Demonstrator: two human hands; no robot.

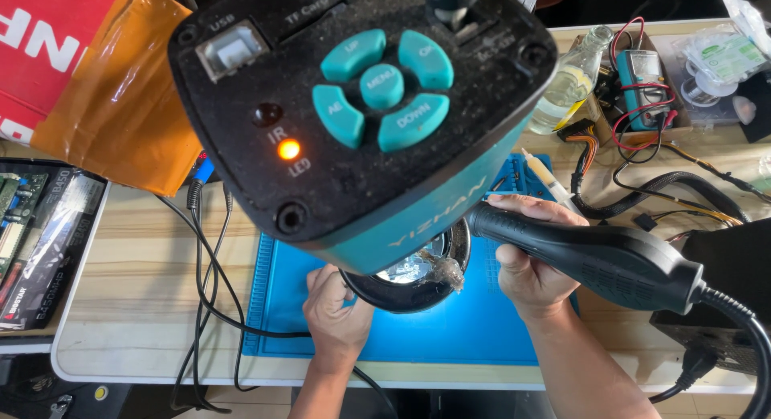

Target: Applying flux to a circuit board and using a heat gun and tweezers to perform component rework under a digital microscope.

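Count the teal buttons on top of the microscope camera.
5 on the camera top: centre, upper left, upper right, left, lower right. None look hidden.

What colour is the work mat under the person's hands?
Blue mat, seen best in the head view.

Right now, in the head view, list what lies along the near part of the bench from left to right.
Circuit-board boxes → black cables → left hand → right hand → black hot-air handle → its power cord.
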